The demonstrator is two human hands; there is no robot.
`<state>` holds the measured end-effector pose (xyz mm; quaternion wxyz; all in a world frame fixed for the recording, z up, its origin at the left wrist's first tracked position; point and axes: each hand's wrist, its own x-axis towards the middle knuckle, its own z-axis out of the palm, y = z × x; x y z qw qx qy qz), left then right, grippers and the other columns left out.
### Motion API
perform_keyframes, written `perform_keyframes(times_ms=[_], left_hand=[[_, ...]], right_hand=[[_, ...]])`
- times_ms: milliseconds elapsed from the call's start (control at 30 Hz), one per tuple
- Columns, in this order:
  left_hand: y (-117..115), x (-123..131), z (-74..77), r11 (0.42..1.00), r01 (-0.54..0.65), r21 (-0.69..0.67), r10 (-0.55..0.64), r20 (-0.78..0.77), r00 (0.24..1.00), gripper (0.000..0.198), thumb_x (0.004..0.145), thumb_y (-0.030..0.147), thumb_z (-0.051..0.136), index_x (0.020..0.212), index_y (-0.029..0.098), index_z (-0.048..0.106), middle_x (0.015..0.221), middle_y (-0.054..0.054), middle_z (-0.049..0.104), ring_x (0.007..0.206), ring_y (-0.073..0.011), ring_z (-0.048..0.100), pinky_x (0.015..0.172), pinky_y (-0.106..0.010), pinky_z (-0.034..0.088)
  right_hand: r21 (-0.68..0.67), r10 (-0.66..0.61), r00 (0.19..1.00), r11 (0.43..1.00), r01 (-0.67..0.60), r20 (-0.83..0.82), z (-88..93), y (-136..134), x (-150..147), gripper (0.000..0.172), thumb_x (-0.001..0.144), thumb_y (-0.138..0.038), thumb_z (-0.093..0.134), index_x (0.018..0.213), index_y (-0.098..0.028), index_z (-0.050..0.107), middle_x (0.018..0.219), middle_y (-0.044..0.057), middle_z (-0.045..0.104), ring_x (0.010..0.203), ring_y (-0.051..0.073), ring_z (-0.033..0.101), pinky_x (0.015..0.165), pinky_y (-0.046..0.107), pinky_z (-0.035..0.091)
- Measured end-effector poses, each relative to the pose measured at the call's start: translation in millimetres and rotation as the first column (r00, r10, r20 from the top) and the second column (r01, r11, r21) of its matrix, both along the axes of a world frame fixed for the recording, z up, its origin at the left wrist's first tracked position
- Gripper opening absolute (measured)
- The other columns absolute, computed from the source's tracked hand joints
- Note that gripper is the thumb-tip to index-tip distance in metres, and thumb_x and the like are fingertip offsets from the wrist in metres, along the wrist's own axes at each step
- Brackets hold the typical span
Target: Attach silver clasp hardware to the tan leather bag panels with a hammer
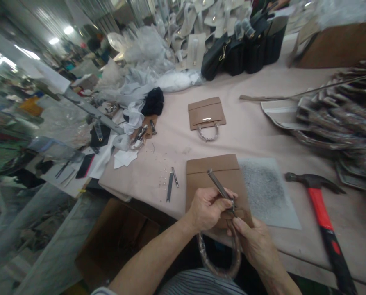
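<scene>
Pinched in my left hand (208, 208) is a slim metal rod, perhaps a punch (217, 182); it leans, its lower end meeting the brown bag panel (212, 166) near the handle's base. My right hand (253, 235) closes on the panel's lower right edge, thumb on top near the rod's tip. The plastic-wrapped handle (203, 250) loops down over the table's front edge toward my lap. Part of the panel lies on a grey, worn board (262, 192). What exactly sits under the rod's tip is too small to make out.
A claw hammer (319, 205) with a red and black grip lies at right. Two small metal tools (169, 186) and tiny bits lie at left. Beyond is another brown handled panel (205, 110). Stacked wrapped pieces (339, 119) fill the right; black bags (244, 51) stand behind.
</scene>
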<state>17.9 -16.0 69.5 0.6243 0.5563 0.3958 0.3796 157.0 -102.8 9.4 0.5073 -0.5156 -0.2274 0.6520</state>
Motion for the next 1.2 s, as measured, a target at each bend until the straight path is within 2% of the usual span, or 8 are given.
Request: perform_keyframes(times_ms=[133,267,367,533,633,867,1200], left_hand=[[5,-4,0.2,0.996,0.013,0.091,-0.001,-0.132,0.991,0.016,0.087,0.025,0.066,0.093,0.013,0.075,0.096,-0.010,0.078,0.085,-0.0201,0.072,0.078,-0.028,0.058],[9,-6,-3.1,0.996,0.006,0.084,0.007,-0.149,0.989,0.015,0.086,0.020,0.063,0.092,0.013,0.075,0.094,-0.009,0.078,0.084,-0.0192,0.071,0.079,-0.027,0.058],[9,-6,-6.4,0.998,0.003,0.061,0.007,-0.150,0.989,0.015,0.085,0.020,0.063,0.093,0.014,0.075,0.094,-0.008,0.078,0.084,-0.0189,0.072,0.080,-0.027,0.058],[11,-6,-11.9,0.999,0.010,0.033,-0.005,-0.149,0.989,0.015,0.085,0.021,0.063,0.091,0.014,0.075,0.089,-0.007,0.078,0.081,-0.0182,0.072,0.079,-0.028,0.057],[11,-9,-12.3,0.999,0.015,0.039,-0.010,-0.121,0.993,0.016,0.086,0.024,0.063,0.091,0.014,0.075,0.091,-0.008,0.078,0.084,-0.0184,0.072,0.081,-0.028,0.057],[8,-16,-12.6,0.995,0.001,0.103,0.008,-0.089,0.996,0.017,0.085,0.024,0.063,0.092,0.013,0.075,0.094,-0.010,0.079,0.086,-0.0197,0.072,0.082,-0.029,0.057],[11,-25,-12.6,0.968,-0.007,0.251,0.038,-0.118,0.992,0.016,0.086,0.022,0.063,0.093,0.015,0.075,0.094,-0.009,0.079,0.086,-0.0204,0.074,0.081,-0.029,0.059]], right_hand=[[0.037,0.068,0.998,0.997,-0.069,0.017,5.7,5,3,0.045,0.071,-0.058,0.082,0.085,-0.017,0.073,0.075,0.008,0.069,0.065,0.021,0.062,0.059,0.031,0.050],[0.089,0.198,0.974,0.974,-0.208,0.107,14.7,13,12,0.047,0.070,-0.055,0.084,0.097,-0.017,0.076,0.095,0.010,0.074,0.085,0.027,0.066,0.083,0.039,0.054],[0.077,0.120,0.984,0.988,-0.131,0.133,13.5,12,8,0.051,0.068,-0.054,0.086,0.103,-0.018,0.076,0.102,0.010,0.074,0.095,0.029,0.066,0.093,0.043,0.052],[0.060,-0.073,0.991,0.996,0.066,0.112,0.1,0,-13,0.050,0.072,-0.057,0.082,0.104,-0.020,0.076,0.095,0.009,0.075,0.089,0.028,0.068,0.086,0.043,0.055],[0.074,-0.123,0.990,0.990,0.118,0.073,-3.4,-3,-20,0.048,0.071,-0.055,0.084,0.104,-0.021,0.077,0.096,0.009,0.075,0.090,0.028,0.068,0.090,0.044,0.054],[0.096,-0.111,0.993,0.990,0.107,0.035,-3.6,4,-21,0.042,0.062,-0.051,0.089,0.088,-0.020,0.079,0.090,0.010,0.075,0.088,0.029,0.069,0.090,0.046,0.054],[0.064,-0.065,0.997,0.996,0.063,0.035,4.8,15,-26,0.042,0.060,-0.053,0.089,0.086,-0.022,0.079,0.087,0.009,0.075,0.084,0.028,0.068,0.089,0.047,0.054]])
